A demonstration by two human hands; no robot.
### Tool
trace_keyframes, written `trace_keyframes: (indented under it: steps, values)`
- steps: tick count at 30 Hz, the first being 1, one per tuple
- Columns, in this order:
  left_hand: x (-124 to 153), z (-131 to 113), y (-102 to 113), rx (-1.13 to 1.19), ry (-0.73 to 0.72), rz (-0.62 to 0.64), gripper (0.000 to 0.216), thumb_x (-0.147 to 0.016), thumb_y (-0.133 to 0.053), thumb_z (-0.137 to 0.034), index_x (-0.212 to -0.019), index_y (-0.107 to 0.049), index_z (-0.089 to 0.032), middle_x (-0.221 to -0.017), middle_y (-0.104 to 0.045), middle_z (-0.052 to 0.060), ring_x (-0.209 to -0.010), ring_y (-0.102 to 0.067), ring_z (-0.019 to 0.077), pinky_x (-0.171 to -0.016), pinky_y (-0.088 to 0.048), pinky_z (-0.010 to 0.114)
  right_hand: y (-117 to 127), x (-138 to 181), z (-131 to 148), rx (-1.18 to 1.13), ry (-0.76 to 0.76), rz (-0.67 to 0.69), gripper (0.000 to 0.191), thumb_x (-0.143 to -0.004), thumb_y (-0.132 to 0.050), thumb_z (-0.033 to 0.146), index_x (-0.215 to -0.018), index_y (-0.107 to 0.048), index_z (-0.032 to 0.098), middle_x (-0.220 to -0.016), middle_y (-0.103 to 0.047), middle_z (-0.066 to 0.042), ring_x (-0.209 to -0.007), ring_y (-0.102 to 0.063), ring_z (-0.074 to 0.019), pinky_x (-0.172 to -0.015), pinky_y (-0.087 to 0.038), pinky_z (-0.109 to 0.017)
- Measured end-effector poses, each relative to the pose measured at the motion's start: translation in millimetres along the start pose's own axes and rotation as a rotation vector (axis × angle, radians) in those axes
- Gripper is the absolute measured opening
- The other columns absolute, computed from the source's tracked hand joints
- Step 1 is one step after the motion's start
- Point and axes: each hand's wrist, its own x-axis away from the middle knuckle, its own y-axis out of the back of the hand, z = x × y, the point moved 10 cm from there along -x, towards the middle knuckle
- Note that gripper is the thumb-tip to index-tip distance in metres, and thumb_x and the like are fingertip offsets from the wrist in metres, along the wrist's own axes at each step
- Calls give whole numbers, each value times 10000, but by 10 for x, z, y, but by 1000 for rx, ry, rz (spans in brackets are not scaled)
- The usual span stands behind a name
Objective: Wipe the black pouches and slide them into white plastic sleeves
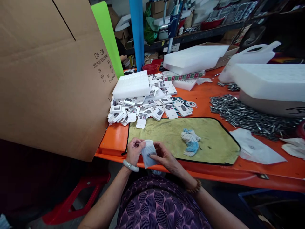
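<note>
My left hand (133, 150) and my right hand (164, 156) meet at the near edge of the orange table (207, 95). Both pinch a small translucent plastic pouch (148, 153) that hangs between them; a small dark item shows through it. The left fingers are curled on the pouch's top left corner, the right fingers grip its right side. A pale bangle sits on my left wrist and a bead bracelet on my right. Just beyond the hands lies a yellow-green mat (181, 135) with a crumpled blue-and-white cloth (190, 141) on it.
A heap of small white packaged cards (145, 106) lies behind the mat, under a white foam tray (131, 84). Several metal pins (240, 114) are piled at the right, near white foam boxes (269, 81). A large cardboard box (47, 73) stands at the left, a red stool (78, 197) below.
</note>
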Motion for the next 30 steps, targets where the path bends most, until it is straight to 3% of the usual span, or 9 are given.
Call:
trace_keyframes:
  steps: [3, 7, 10, 13, 17, 20, 25, 30]
  values:
    - [-152, 191, 182, -18, 60, -69, 356, -635, -741, -439, -713, -529, -163, -728, -580, -22, -591, -493, 65, -553, -417, 186, -128, -109, -187, -50, -44, 31, 477, -694, -738, 417, -1056, -487, 235, -850, -667, -4, -759, -635, -173, -709, -515, -330]
    - [-282, 469, 440, -72, 150, -145, 443, -672, -723, -417, -987, -512, -188, -919, -600, 15, -654, -574, 81, -558, -473, 194, -89, -393, -399, -127, -135, -101, 529, -643, -746, 415, -1032, -436, 237, -769, -681, 15, -635, -643, -179, -630, -527, -340]
    - [-315, 543, 679, -320, 132, -248, 370, -777, -627, -315, -1092, -487, -180, -1003, -603, 57, -681, -612, 94, -603, -513, 221, -78, -671, -475, -85, -145, -166, 509, -629, -719, 375, -1011, -413, 233, -765, -682, 8, -618, -639, -183, -602, -521, -334]
    - [-314, 514, 824, -551, 76, -303, 253, -845, -517, -221, -1092, -503, -170, -1072, -606, 84, -779, -633, 115, -708, -523, 249, -70, -917, -469, 117, -100, -205, 448, -663, -650, 311, -1039, -420, 228, -765, -658, 10, -671, -635, -191, -639, -517, -344]
    - [-317, 504, 866, -731, 66, -267, 218, -834, -486, -116, -1026, -567, -182, -1079, -619, 86, -976, -612, 172, -896, -466, 312, 33, -1058, -441, 434, -40, -295, 406, -635, -629, 216, -1011, -477, 211, -772, -607, 2, -773, -611, -209, -722, -489, -359]
    - [-365, 520, 883, -889, 102, -249, 280, -780, -572, -94, -1046, -580, -180, -1117, -599, 119, -1106, -557, 236, -979, -395, 370, 83, -1042, -516, 420, -47, -278, 393, -664, -612, 255, -1028, -473, 204, -726, -582, 20, -703, -596, -196, -663, -482, -341]
    - [-576, 612, 873, -1044, 210, -169, 225, -773, -630, -154, -993, -588, -166, -1017, -639, 153, -1012, -604, 283, -858, -425, 368, 116, -957, -622, 177, -42, -241, 473, -697, -605, 371, -1095, -405, 211, -671, -559, 59, -568, -554, -147, -527, -448, -271]
    - [-694, 595, 972, -1112, 258, -144, 250, -787, -597, -129, -1025, -560, -196, -999, -672, 117, -976, -620, 243, -796, -418, 309, 81, -966, -630, 236, -78, -229, 454, -702, -598, 324, -1106, -415, 226, -698, -560, 55, -586, -567, -151, -519, -465, -272]
